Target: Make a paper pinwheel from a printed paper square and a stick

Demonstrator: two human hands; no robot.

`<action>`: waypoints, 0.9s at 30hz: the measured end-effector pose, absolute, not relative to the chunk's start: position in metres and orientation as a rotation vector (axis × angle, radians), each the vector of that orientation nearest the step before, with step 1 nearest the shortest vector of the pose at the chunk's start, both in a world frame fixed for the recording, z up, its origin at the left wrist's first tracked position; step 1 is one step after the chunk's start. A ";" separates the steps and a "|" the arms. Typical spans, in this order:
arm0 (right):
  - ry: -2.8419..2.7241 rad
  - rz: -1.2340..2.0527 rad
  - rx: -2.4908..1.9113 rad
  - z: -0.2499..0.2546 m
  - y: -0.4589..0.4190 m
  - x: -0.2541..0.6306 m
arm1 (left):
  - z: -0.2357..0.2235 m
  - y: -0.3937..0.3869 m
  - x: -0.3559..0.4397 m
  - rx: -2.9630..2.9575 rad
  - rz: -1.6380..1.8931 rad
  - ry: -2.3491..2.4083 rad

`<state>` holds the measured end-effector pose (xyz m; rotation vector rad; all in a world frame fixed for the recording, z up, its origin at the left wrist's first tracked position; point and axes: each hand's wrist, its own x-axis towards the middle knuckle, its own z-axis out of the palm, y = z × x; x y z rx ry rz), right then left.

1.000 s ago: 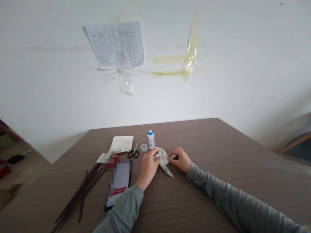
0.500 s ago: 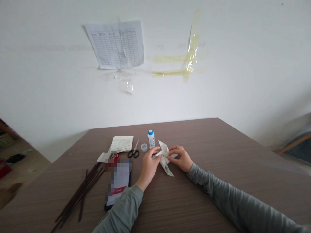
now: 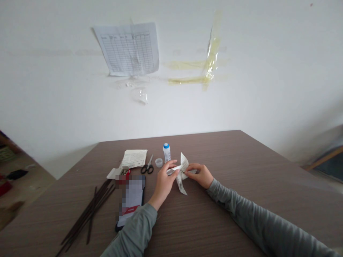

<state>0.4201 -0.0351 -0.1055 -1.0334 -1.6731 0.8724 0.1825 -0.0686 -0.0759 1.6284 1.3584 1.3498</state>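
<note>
Between my hands, just above the table, is a paper pinwheel (image 3: 183, 166) made of printed paper, one blade pointing up and another curling down. My left hand (image 3: 165, 181) pinches its left blade between thumb and fingers. From the other side my right hand (image 3: 201, 175) has its thumb and fingertips closed at the pinwheel's middle; whether a small pin sits there I cannot make out. Behind my left hand stands a white glue bottle (image 3: 167, 152) with a blue top. Beside the bottle sits a small translucent cap (image 3: 159, 162).
Black-handled scissors (image 3: 147, 167) lie left of the cap, near a stack of printed paper (image 3: 134, 158). A small open red box (image 3: 124, 175) and a phone (image 3: 132, 200) are closer to me. Several thin dark sticks (image 3: 85, 214) lie at the left of the brown table (image 3: 227, 228).
The pinwheel has turned and tilted between my hands: its top blade stands more upright and its lower blade has swung left. Both hands keep nearly the same place.
</note>
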 end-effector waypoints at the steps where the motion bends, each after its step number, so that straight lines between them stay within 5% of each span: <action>1: -1.674 0.873 -1.040 -0.105 -0.036 0.420 | -0.077 -0.068 0.183 1.626 1.351 1.353; 27: -1.721 0.849 -1.040 -0.104 -0.039 0.417 | -0.077 -0.069 0.182 1.644 1.357 1.387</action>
